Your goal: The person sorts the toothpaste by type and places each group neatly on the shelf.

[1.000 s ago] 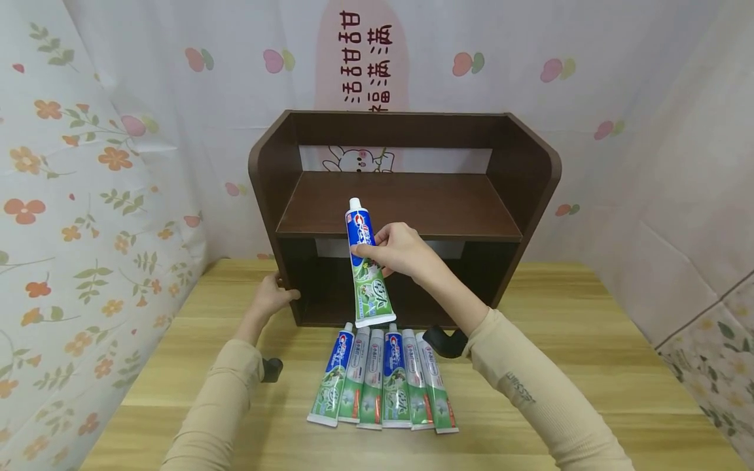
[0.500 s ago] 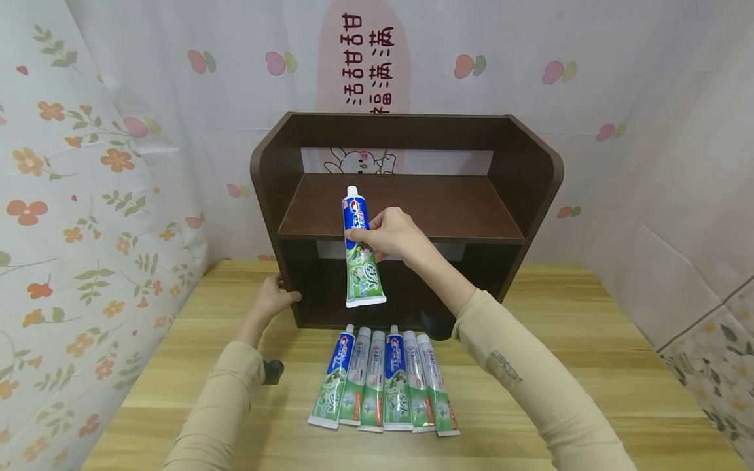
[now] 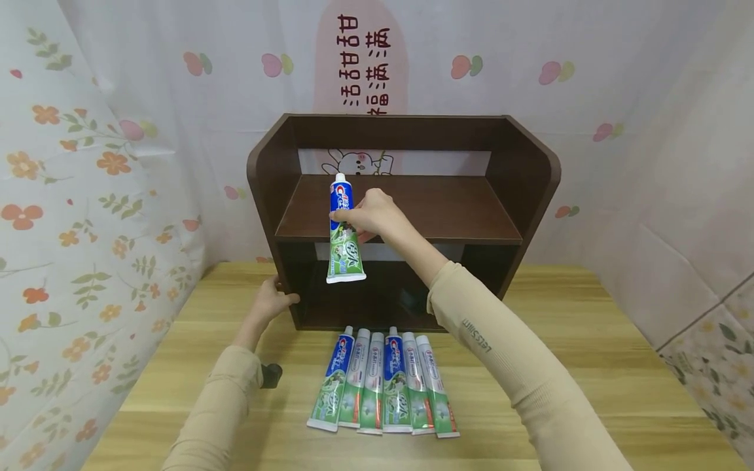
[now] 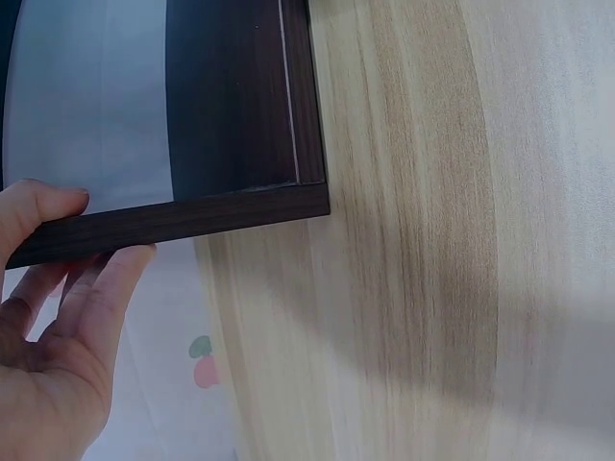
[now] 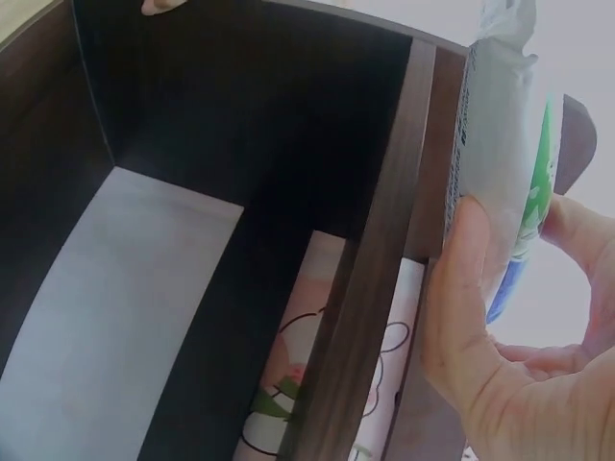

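Observation:
My right hand [image 3: 374, 212] pinches a blue and green toothpaste tube [image 3: 346, 260] between thumb and fingers. White cap up, the tube stands nearly upright in front of the upper board of a dark brown shelf [image 3: 430, 203]. Seen from the right wrist, the tube's pale back [image 5: 495, 144] faces the thumb, beside the board's edge. At the lower left, my left hand [image 3: 271, 301] grips the shelf's side panel [image 4: 183, 219], thumb on the inner face and fingers outside. Several toothpaste tubes [image 3: 396, 392] lie in a fanned row on the table, caps toward the shelf.
The wooden table [image 3: 530, 392] carries the shelf, whose upper and lower compartments face me. A patterned curtain [image 3: 224, 131] hangs close behind it, with another floral curtain [image 3: 88, 261] along the left. A black wrist mount [image 3: 271, 375] shows by the left sleeve.
My right hand has lifted the toothpaste tube up and slightly left, from over the row's caps to the upper board's front. The left hand stays on the side panel.

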A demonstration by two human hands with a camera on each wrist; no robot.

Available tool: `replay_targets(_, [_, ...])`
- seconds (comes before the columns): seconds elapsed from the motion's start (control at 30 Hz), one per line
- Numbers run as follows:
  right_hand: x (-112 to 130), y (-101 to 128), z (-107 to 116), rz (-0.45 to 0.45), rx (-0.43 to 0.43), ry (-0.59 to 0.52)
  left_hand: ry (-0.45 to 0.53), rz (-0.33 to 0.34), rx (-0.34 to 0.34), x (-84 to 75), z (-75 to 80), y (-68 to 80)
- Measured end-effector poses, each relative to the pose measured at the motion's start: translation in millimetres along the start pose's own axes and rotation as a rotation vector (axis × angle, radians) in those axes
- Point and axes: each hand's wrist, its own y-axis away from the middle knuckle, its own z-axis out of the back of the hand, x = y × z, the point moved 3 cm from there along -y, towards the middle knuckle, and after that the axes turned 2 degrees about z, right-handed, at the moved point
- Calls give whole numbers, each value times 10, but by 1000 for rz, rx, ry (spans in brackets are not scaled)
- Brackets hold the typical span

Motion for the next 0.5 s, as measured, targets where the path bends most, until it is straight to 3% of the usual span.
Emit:
replay_targets(0.2, [111,-119,-62,-25,16,-70,23,1,-2,-12,-10,16])
replay_targets(0.5, [204,-309,-123,-51,-14,-56,21,-13,-11,-28,-11,30])
